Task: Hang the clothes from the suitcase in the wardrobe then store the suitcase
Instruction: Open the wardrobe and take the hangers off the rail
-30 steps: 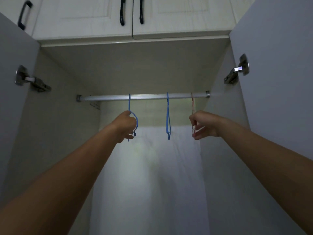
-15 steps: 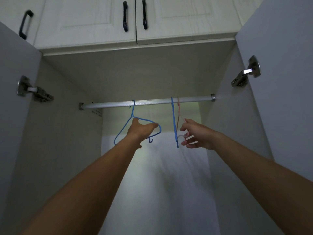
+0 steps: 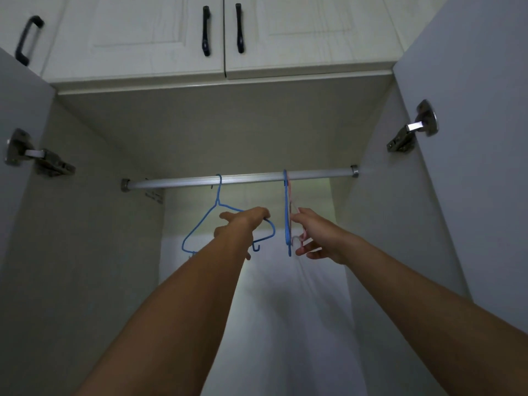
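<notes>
Inside the open wardrobe a metal rail (image 3: 251,178) runs across. A blue wire hanger (image 3: 200,224) hangs from it, turned face-on, and my left hand (image 3: 243,224) grips its right shoulder from below. To the right a second blue hanger (image 3: 286,212) hangs edge-on, with a pink hanger (image 3: 289,192) pressed against it. My right hand (image 3: 314,235) holds the lower part of the pink hanger between spread fingers. No clothes hang on any hanger. The suitcase is out of view.
The wardrobe doors stand open at the left (image 3: 17,110) and right (image 3: 471,110), with metal hinges (image 3: 411,130) jutting inward. Closed upper cabinets with black handles (image 3: 205,30) sit above. A pale white sheet (image 3: 285,310) covers the back below the rail.
The left blue hanger has swung from edge-on to face-on under my left hand. My right hand slid the pink hanger left along the rail until it met the second blue hanger.
</notes>
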### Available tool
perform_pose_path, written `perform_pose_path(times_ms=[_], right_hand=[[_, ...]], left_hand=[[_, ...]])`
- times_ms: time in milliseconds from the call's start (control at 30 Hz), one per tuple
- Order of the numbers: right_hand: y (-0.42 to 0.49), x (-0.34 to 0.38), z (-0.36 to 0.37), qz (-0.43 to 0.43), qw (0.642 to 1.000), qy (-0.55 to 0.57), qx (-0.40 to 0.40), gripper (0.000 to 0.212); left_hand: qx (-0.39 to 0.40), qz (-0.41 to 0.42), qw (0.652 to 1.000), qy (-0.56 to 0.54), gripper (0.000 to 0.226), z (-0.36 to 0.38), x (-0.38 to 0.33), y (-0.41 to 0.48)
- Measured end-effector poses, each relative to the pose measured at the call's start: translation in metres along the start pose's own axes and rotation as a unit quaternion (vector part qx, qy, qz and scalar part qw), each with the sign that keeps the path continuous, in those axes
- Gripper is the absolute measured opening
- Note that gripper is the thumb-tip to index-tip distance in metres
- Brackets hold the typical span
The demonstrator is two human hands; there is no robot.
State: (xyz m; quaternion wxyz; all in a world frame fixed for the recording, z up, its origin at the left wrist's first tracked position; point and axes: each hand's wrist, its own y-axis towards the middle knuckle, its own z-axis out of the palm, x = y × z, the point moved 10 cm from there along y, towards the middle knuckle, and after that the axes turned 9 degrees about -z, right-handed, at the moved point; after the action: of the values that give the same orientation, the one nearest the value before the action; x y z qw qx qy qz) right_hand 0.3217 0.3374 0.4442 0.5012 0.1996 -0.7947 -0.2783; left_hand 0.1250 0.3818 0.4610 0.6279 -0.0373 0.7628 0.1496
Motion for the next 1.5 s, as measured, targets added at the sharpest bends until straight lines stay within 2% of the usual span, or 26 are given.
perform_pose_path(times_ms=[100,133,233,267,400,500,667,767,900,967,1033,1167,1267,1333,1433,1500], right_hand=[[0.0,-0.004,-0.005,-0.005,1.0,0.011,-0.009,0.035],[0.0,-0.005,-0.005,-0.006,1.0,0.019,-0.012,0.036],[0.001,-0.005,-0.002,-0.009,0.999,0.036,-0.012,0.04],[0.001,-0.004,0.001,-0.012,0.999,0.039,-0.011,0.04],[0.002,0.006,0.017,-0.022,0.998,0.051,-0.004,0.039],[0.005,0.012,0.034,-0.026,0.998,0.049,0.008,0.039],[0.012,0.014,0.061,-0.025,0.998,0.047,0.02,0.051],[0.018,0.002,0.075,0.013,0.994,0.104,0.025,0.061],[0.027,-0.01,0.086,0.01,0.991,0.128,0.024,0.066],[0.033,-0.017,0.086,0.004,0.99,0.142,0.014,0.059],[0.04,-0.028,0.083,0.007,0.988,0.152,0.002,0.049],[0.056,-0.061,0.077,0.043,0.979,0.194,-0.037,0.043],[0.063,-0.083,0.09,0.105,0.955,0.277,-0.02,0.058],[0.067,-0.091,0.103,0.139,0.925,0.354,-0.002,0.066],[0.076,-0.093,0.121,0.17,0.842,0.511,0.003,0.056],[0.086,-0.092,0.125,0.152,0.803,0.577,-0.004,0.043]], left_hand=[[0.004,0.004,1.0,-0.016,0.118,0.0,0.003,0.008],[0.011,0.004,1.0,-0.028,0.107,-0.001,0.004,0.003],[0.061,-0.002,0.997,-0.037,0.056,-0.002,0.006,-0.004],[0.078,-0.011,0.996,-0.045,0.05,-0.004,0.008,-0.005],[0.108,0.001,0.993,-0.051,0.042,-0.016,0.011,-0.011],[0.143,0.01,0.987,-0.076,0.05,-0.019,0.009,-0.014],[0.19,0.024,0.98,-0.059,0.052,-0.021,0.007,-0.027],[0.208,0.038,0.977,-0.021,0.054,-0.019,0.004,-0.033],[0.189,0.044,0.98,0.052,0.057,-0.023,-0.002,-0.037],[0.165,0.061,0.977,0.123,0.064,-0.025,-0.004,-0.04],[0.133,0.09,0.969,0.185,0.062,-0.023,-0.008,-0.042],[0.057,0.14,0.961,0.231,0.066,-0.03,-0.021,-0.043],[0.042,0.154,0.958,0.239,0.061,-0.034,-0.027,-0.043],[0.043,0.157,0.958,0.237,0.055,-0.037,-0.029,-0.043],[0.054,0.158,0.962,0.216,0.047,-0.042,-0.03,-0.043],[0.066,0.161,0.964,0.201,0.047,-0.044,-0.028,-0.043]])
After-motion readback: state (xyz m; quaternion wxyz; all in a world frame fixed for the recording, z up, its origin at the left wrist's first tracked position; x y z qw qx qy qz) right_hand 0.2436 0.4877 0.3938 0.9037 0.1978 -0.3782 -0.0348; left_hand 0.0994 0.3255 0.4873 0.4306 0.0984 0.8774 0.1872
